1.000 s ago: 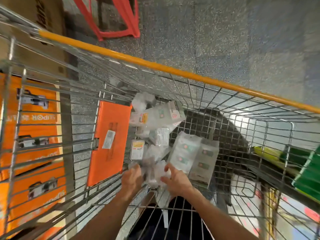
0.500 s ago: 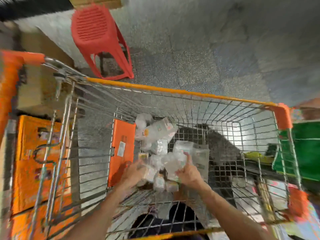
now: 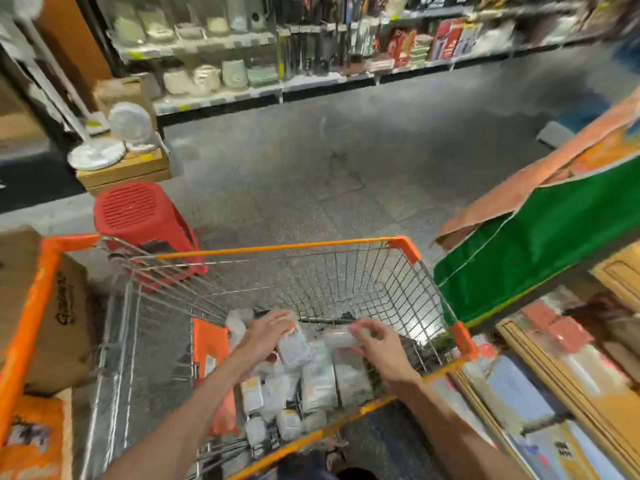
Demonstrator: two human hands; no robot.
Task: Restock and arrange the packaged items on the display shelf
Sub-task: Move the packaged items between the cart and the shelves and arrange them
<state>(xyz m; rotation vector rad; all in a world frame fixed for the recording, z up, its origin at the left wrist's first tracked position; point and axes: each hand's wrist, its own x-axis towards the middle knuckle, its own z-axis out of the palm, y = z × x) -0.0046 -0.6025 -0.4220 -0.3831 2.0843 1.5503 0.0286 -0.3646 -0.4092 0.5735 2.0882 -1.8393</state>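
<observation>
Orange-rimmed wire cart point(image 3: 277, 248) fills my view, with the heap of packaged items point(image 3: 311, 386) at its near end, directly under both hands. My left hand point(image 3: 265, 336) holds a white labelled pack point(image 3: 294, 346), its long axis running away from me. My right hand point(image 3: 382, 348) pinches a clear pack point(image 3: 337, 339) lying crosswise, pointing toward the left. Neither hand is nearer the heap, I judge.

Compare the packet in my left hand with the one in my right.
Left packet, held by the left hand, stands upright with an orange-marked label. Right packet, pinched by the right hand, lies sideways, plain and pale. Both are small, held over the cart.
</observation>
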